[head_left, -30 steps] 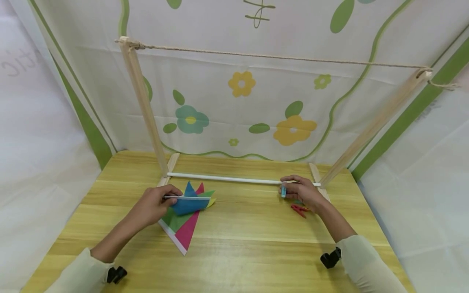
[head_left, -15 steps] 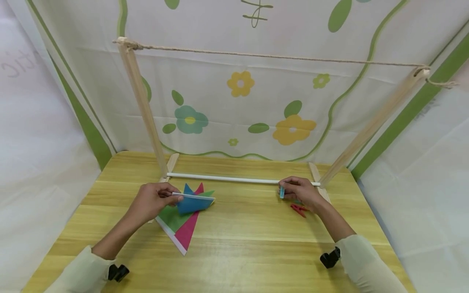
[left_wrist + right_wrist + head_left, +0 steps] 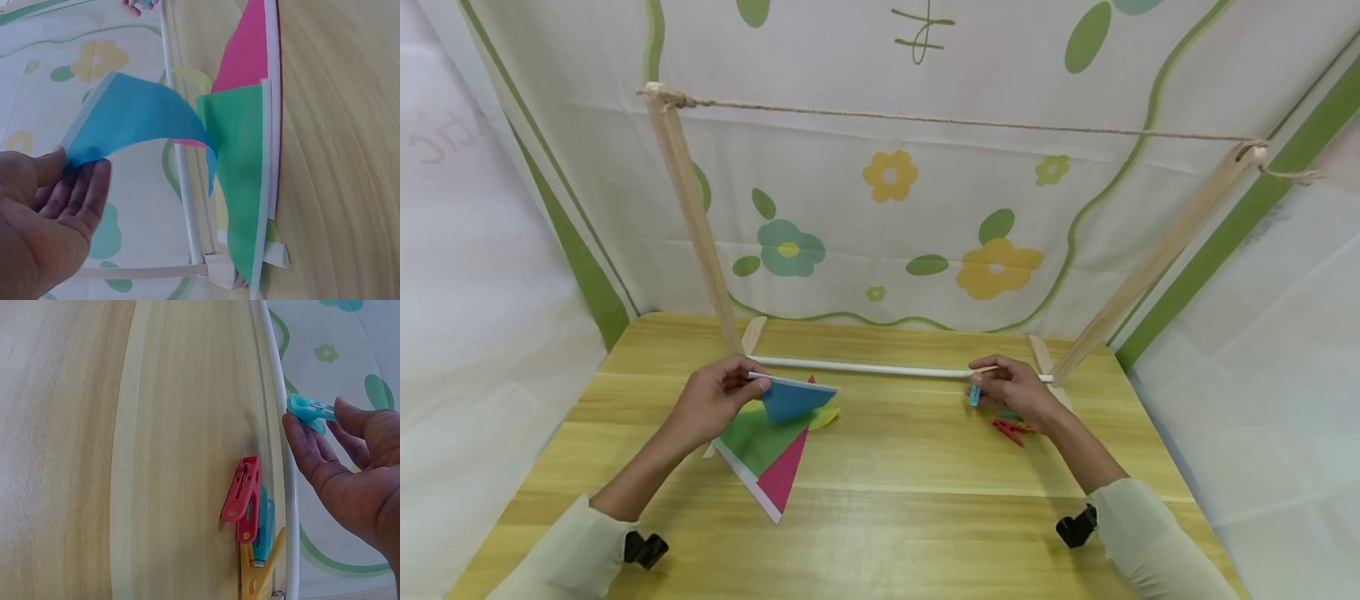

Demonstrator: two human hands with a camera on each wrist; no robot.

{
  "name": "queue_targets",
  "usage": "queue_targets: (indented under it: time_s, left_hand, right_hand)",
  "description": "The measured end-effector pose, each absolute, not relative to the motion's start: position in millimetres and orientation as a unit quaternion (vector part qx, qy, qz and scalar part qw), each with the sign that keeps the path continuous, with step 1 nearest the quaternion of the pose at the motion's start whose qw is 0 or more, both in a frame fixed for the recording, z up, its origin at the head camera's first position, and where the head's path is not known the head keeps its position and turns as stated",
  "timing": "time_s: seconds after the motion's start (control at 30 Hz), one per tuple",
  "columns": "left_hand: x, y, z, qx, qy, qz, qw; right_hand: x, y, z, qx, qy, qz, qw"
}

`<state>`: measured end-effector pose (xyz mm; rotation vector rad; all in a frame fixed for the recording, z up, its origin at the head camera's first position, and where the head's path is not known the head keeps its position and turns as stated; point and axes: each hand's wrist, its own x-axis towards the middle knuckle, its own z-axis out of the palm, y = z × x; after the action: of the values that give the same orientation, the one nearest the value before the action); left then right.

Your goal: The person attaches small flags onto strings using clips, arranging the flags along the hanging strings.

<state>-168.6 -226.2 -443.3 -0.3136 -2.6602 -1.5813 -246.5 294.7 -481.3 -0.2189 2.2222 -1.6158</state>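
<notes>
- Pale wooden tabletop (image 3: 880,500) under both hands, floral cloth behind
- left hand (image 3: 715,404) pinches blue triangular paper flag (image 3: 790,398) by its white edge, lifted above green and pink flags (image 3: 767,454)
- right hand (image 3: 1018,392) pinches light-blue plastic clothespin (image 3: 309,411); red clothespin (image 3: 242,495) lies just beside its palm

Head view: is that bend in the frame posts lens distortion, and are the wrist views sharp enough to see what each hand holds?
Head view: wide-angle, the wooden posts splay outward, light even and soft. Left wrist view: the blue flag is sharp, the left hand slightly soft. Right wrist view: the right hand and blue clothespin are clear, no glare.
</notes>
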Motion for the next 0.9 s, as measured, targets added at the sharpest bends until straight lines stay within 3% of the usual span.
queue_targets:
  time_s: [0.9]
  left_hand:
    - [-194.4,-226.0,-418.4,-0.113,-0.697,-0.703,0.086]
  right_hand:
    - [-255.3,271.8,-441.0,-0.09,0.81,-0.549,0.184]
